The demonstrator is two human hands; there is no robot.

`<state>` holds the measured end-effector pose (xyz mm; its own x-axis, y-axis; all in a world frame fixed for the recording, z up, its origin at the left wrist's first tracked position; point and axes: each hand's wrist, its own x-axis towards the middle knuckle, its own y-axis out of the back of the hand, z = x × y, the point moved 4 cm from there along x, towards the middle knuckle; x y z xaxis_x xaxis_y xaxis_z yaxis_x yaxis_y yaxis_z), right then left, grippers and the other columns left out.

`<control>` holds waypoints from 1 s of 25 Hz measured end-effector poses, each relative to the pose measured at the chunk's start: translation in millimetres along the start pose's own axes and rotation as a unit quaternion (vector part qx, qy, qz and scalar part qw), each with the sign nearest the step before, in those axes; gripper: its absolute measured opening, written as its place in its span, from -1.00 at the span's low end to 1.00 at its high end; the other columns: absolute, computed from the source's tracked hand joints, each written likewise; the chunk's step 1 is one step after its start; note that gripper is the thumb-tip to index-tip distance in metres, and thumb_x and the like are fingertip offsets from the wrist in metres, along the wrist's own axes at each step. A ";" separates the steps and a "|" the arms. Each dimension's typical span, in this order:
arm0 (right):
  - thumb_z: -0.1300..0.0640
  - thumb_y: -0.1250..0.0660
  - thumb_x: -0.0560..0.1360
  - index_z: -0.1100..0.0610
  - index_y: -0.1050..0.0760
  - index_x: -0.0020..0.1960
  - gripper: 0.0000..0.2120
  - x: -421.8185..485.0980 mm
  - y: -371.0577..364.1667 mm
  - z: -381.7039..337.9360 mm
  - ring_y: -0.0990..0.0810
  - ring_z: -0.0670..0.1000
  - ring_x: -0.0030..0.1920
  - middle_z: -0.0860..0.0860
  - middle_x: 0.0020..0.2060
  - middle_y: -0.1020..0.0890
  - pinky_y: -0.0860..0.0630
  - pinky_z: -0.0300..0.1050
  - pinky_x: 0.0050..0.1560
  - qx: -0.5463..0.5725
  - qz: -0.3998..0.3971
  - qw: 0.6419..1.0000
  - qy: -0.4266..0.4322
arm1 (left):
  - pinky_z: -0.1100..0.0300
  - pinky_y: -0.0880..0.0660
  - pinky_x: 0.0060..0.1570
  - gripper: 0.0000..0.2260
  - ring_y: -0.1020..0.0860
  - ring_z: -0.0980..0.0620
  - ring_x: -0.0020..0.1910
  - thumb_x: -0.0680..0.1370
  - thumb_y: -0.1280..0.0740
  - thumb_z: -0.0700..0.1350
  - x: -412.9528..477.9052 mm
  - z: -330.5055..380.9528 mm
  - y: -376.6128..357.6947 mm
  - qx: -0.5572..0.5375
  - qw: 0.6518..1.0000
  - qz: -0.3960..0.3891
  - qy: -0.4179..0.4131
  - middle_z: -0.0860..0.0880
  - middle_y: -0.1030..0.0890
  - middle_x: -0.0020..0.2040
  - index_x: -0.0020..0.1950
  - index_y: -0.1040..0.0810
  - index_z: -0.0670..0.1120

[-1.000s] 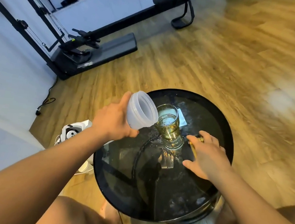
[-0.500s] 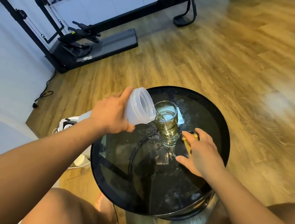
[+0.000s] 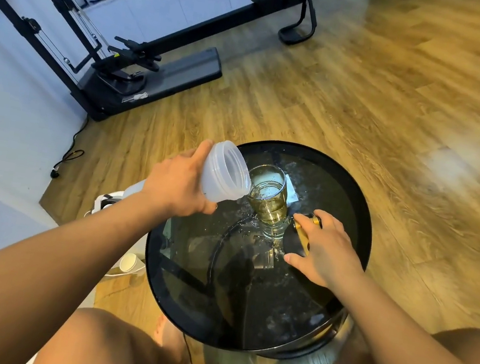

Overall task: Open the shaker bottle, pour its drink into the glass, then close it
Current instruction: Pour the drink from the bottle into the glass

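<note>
My left hand [image 3: 178, 187] grips the translucent white shaker bottle [image 3: 225, 176], tipped on its side with its open mouth over the rim of the glass [image 3: 268, 201]. The glass stands on the round black glass table [image 3: 358, 229] and holds yellowish drink about halfway up. My right hand [image 3: 325, 254] lies on the table just right of the glass, its fingers curled round a gold-and-black lid [image 3: 302, 235] that is mostly hidden under the hand. Splashes of liquid lie on the table around the glass.
A white paper cup [image 3: 128, 263] and a white device [image 3: 106, 201] sit on the floor left of the table. Black exercise equipment [image 3: 152, 74] stands at the back left by the white wall. My knees are at the table's near edge.
The bottle's mouth has come closer over the glass rim and tilted a bit more. My right hand stays on the lid.
</note>
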<state>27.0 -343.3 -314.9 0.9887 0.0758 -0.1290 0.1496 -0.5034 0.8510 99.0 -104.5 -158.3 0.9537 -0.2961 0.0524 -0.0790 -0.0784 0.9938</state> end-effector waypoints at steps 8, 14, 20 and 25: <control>-0.29 -0.41 0.37 -0.13 -0.12 0.52 -0.16 -0.1 -0.7 0.3 -0.09 0.15 0.50 0.07 0.51 -0.17 -0.21 0.11 0.44 0.000 0.004 1.000 0.004 | 0.06 -0.38 -0.20 -0.01 -0.47 -0.06 -0.16 0.18 -0.60 0.13 0.5 1.2 1.3 0.003 1.000 -0.007 0.001 0.03 -0.54 0.04 0.47 -0.12 0.10; -0.28 -0.41 0.37 -0.14 -0.12 0.52 -0.17 0.1 0.0 0.1 -0.08 0.15 0.51 0.07 0.51 -0.16 -0.21 0.11 0.45 0.003 0.000 1.000 0.004 | 0.06 -0.36 -0.20 0.00 -0.46 -0.04 -0.16 0.18 -0.61 0.13 -0.2 2.7 1.9 0.006 1.000 -0.007 -0.001 0.06 -0.49 0.01 0.47 -0.11 0.10; -0.29 -0.40 0.37 -0.14 -0.11 0.53 -0.17 0.3 -0.2 0.4 -0.08 0.15 0.51 0.07 0.51 -0.16 -0.21 0.11 0.44 0.000 -0.002 1.000 0.001 | 0.06 -0.39 -0.21 -0.03 -0.50 -0.07 -0.17 0.19 -0.62 0.11 0.0 3.6 5.2 0.003 1.000 -0.012 -0.002 0.04 -0.51 0.00 0.45 -0.12 0.11; -0.29 -0.40 0.37 -0.15 -0.12 0.52 -0.17 0.9 -0.6 0.6 -0.08 0.14 0.50 0.06 0.51 -0.16 -0.21 0.11 0.43 0.006 -0.003 1.000 -0.001 | 0.02 -0.49 -0.19 -0.05 -0.53 -0.10 -0.16 0.20 -0.62 0.10 -0.1 5.3 6.7 0.003 1.000 -0.021 -0.005 0.02 -0.54 0.02 0.44 -0.14 0.09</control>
<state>27.8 -343.5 -315.9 0.9879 0.0767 -0.1345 0.1548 -0.5129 0.8444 96.8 -110.0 -152.2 0.9530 -0.3028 0.0105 -0.0419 -0.0971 0.9944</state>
